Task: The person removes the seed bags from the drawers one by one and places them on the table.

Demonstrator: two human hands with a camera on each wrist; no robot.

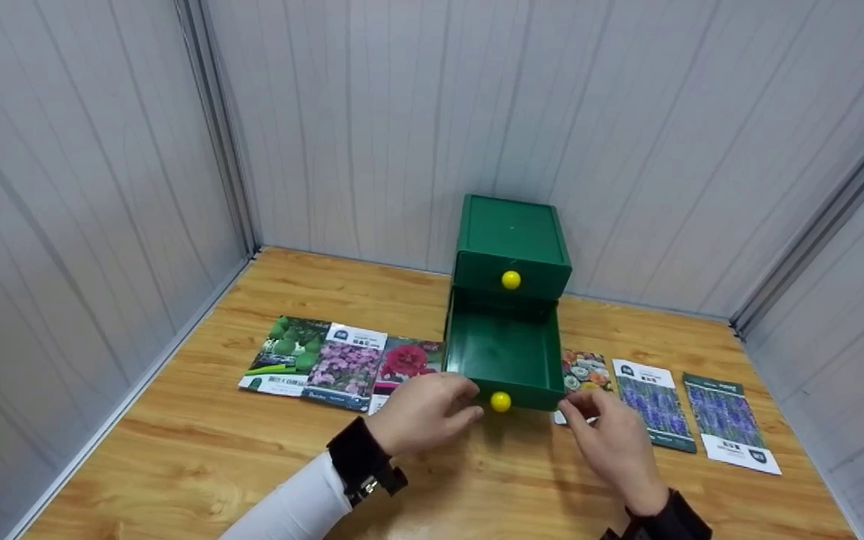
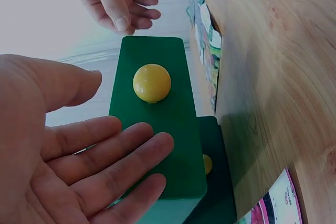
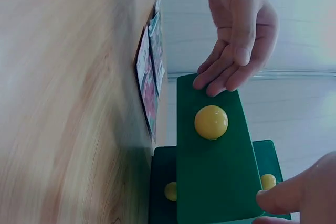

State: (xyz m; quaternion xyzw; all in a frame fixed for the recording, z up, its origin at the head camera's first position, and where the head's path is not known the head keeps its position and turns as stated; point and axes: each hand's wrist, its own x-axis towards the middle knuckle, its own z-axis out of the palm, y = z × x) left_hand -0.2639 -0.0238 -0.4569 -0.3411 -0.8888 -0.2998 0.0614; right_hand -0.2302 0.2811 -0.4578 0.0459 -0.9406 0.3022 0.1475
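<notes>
A small green drawer cabinet (image 1: 516,229) stands by the back wall. One drawer (image 1: 503,349) below its top is pulled far out, and its inside shows no contents. A round yellow knob (image 1: 501,402) sits on that drawer's front. At the front's left end is my left hand (image 1: 424,411); in the left wrist view its extended fingers (image 2: 142,156) lie against the green front panel (image 2: 157,166). My right hand (image 1: 616,446) is by the right front corner, its thumb (image 3: 281,192) at the panel's edge and its other fingers loosely bent.
Left of the cabinet lie several overlapping picture packets, with green fruit (image 1: 289,352), pink flowers (image 1: 346,367) and a red flower (image 1: 406,364). On the right are a mixed-flower packet (image 1: 586,367) and two purple-flower packets (image 1: 655,405). Pale panel walls (image 1: 372,135) enclose the wooden table (image 1: 199,450).
</notes>
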